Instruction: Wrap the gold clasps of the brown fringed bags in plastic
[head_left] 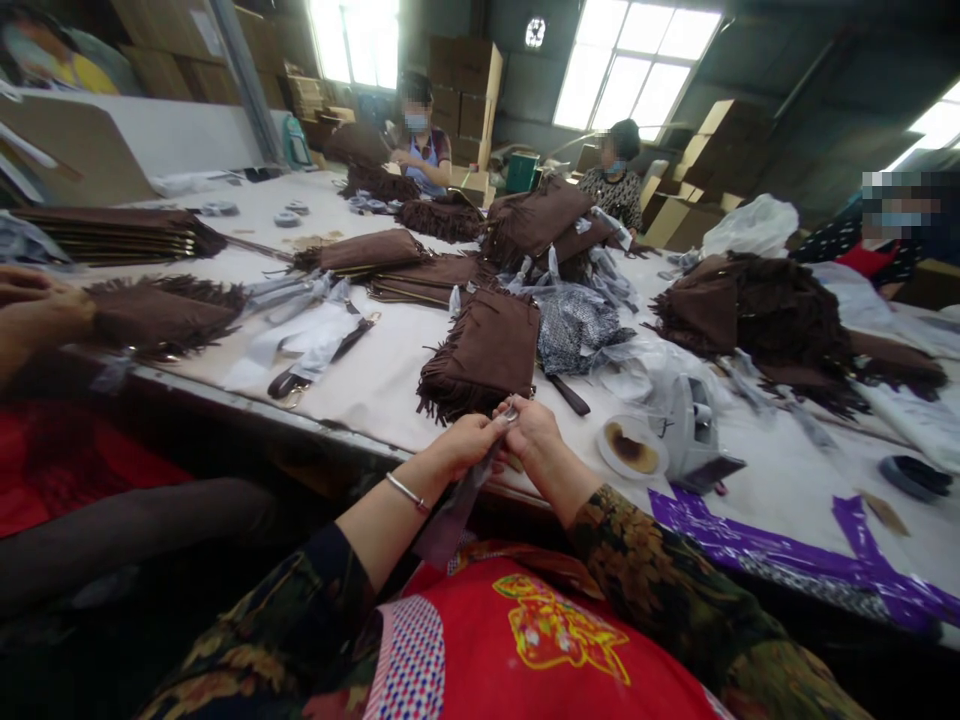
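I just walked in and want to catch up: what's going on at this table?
The person's left hand and right hand meet at the near edge of the table, pinching a small metal piece. A fringed brown bag lies just beyond. More brown bags are piled farther back, and on the left a co-worker's hand is at another bag.

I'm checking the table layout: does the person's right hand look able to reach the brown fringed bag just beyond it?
Likely yes: the bag lies just past the right hand with nothing seen between, though that hand is busy at a small shiny piece with the left hand.
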